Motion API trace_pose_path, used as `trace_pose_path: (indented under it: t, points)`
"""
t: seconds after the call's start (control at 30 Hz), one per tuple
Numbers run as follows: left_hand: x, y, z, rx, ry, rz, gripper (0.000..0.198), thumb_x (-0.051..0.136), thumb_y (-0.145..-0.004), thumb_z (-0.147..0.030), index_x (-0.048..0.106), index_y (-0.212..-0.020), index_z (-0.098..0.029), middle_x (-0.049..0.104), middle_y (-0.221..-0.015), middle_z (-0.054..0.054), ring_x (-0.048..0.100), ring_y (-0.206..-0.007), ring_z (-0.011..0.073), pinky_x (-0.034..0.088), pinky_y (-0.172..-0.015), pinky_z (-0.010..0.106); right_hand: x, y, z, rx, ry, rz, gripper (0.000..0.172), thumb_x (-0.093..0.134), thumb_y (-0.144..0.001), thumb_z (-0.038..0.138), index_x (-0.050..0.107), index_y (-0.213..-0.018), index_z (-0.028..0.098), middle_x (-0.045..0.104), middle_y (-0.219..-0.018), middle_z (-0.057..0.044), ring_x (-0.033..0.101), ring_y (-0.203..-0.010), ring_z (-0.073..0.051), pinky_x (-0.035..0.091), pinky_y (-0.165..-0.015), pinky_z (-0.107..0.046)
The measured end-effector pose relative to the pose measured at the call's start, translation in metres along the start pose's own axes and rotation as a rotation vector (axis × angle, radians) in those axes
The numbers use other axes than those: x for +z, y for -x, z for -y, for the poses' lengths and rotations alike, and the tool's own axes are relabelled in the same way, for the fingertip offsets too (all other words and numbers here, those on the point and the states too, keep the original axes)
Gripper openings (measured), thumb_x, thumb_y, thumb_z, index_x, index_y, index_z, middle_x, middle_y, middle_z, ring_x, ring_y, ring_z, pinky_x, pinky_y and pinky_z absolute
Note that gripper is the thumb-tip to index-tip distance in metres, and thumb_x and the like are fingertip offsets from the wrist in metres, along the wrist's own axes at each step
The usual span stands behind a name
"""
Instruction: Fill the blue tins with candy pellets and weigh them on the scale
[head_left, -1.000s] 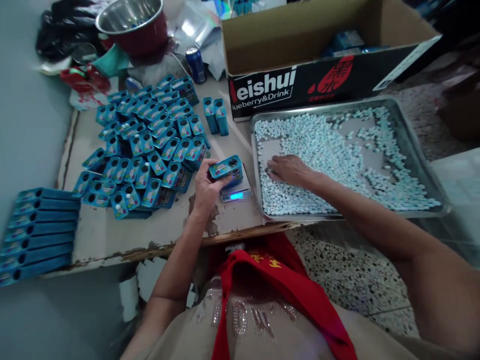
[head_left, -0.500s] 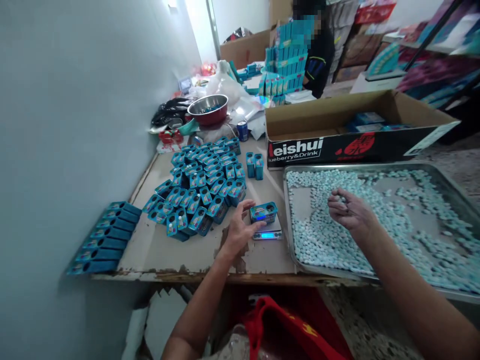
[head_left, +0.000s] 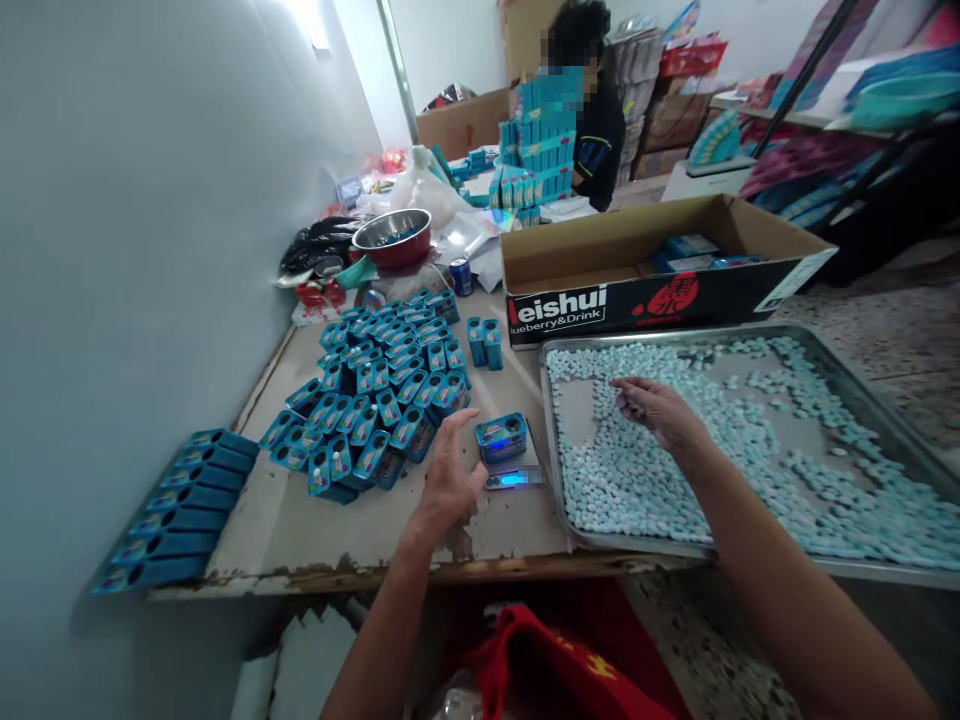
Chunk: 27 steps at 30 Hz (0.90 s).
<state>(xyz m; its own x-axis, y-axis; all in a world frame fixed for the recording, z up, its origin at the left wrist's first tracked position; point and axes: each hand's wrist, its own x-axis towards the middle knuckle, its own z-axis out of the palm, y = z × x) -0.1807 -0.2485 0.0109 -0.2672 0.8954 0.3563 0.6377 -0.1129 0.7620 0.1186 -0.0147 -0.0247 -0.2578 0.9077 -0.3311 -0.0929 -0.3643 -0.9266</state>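
1. Left hand (head_left: 448,478), spread wide, hovers beside a printed blue container (head_left: 501,437) atop a lit digital scale (head_left: 514,479).
2. Right hand (head_left: 660,414), fingers curled narrow, hangs over pale tablets (head_left: 637,490) in a metal tray (head_left: 550,440); any contents cannot be told.

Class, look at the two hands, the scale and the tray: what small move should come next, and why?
Probably, bring the right hand across to the blue tin. Its curled fingers are over the tray, apparently holding a few pale tablets, while the tin stands on the lit scale with the open left hand beside it.
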Motion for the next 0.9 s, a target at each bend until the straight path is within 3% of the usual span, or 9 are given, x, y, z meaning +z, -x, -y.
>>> trace_pose_path:
  t: [0.13, 0.27, 0.4, 0.57, 0.73, 0.83, 0.9]
  points:
    - [-0.004, -0.004, -0.006, -0.008, -0.010, 0.004, 0.071, 0.064, -0.081, -0.010, 0.061, -0.151, -0.023, 0.066, -0.151, 0.011, 0.062, -0.147, 0.0301, 0.045, -0.133, 0.054, -0.001, -0.002, 0.003, 0.032, -0.138, 0.018, 0.032, 0.088, -0.082, 0.043, 0.069, -0.091, 0.019, 0.051, -0.057, 0.004, 0.041, -0.046, -0.008, 0.030, -0.041, -0.016]
    - [-0.009, -0.036, -0.020, 0.009, 0.059, -0.082, 0.058, 0.067, -0.085, -0.013, 0.066, -0.142, -0.025, 0.070, -0.145, 0.011, 0.066, -0.141, 0.0299, 0.053, -0.125, 0.054, -0.007, -0.006, 0.004, 0.100, -0.356, 0.073, 0.026, 0.076, -0.095, 0.041, 0.060, -0.089, 0.021, 0.042, -0.054, 0.007, 0.030, -0.038, -0.007, 0.025, -0.036, -0.016]
    - [-0.016, -0.101, -0.046, 0.103, 0.143, -0.142, 0.056, 0.072, -0.088, -0.014, 0.063, -0.142, -0.026, 0.075, -0.135, 0.010, 0.072, -0.132, 0.0267, 0.058, -0.116, 0.049, -0.017, -0.011, 0.004, 0.164, -0.502, 0.011, 0.014, 0.069, -0.090, 0.024, 0.055, -0.090, 0.021, 0.050, -0.061, 0.005, 0.031, -0.038, -0.005, 0.025, -0.036, -0.014]
    - [-0.019, -0.196, -0.072, 0.217, 0.149, -0.177, 0.065, 0.082, -0.082, -0.009, 0.062, -0.142, -0.025, 0.076, -0.124, 0.009, 0.074, -0.118, 0.0271, 0.061, -0.106, 0.047, -0.018, -0.015, 0.006, 0.110, -0.500, -0.060, 0.024, 0.072, -0.078, 0.015, 0.058, -0.097, 0.020, 0.061, -0.070, 0.002, 0.047, -0.045, -0.008, 0.037, -0.040, -0.015]
    - [-0.017, -0.267, -0.098, 0.273, 0.160, -0.185, 0.085, 0.098, -0.072, -0.008, 0.061, -0.148, -0.023, 0.073, -0.119, 0.010, 0.072, -0.097, 0.0247, 0.063, -0.094, 0.045, -0.018, -0.015, 0.006, 0.097, -0.434, -0.016, 0.023, 0.077, -0.082, 0.018, 0.064, -0.100, 0.018, 0.052, -0.063, 0.006, 0.032, -0.038, -0.003, 0.023, -0.035, -0.012]
    - [-0.027, -0.266, -0.122, 0.359, 0.184, -0.116, 0.074, 0.097, -0.079, -0.014, 0.065, -0.145, -0.022, 0.074, -0.114, 0.008, 0.070, -0.084, 0.0194, 0.062, -0.085, 0.038, -0.022, -0.012, 0.005, 0.117, -0.372, -0.013, 0.022, 0.082, -0.090, 0.029, 0.064, -0.098, 0.019, 0.044, -0.057, 0.009, 0.028, -0.036, -0.004, 0.021, -0.035, -0.013]
    - [-0.040, -0.240, -0.137, 0.416, 0.191, -0.026, 0.058, 0.093, -0.085, -0.018, 0.071, -0.139, -0.019, 0.077, -0.109, 0.006, 0.072, -0.085, 0.0188, 0.060, -0.083, 0.034, -0.025, -0.010, 0.006, 0.121, -0.340, -0.021, 0.027, 0.081, -0.095, 0.039, 0.062, -0.094, 0.020, 0.042, -0.056, 0.009, 0.026, -0.036, -0.004, 0.021, -0.035, -0.013]
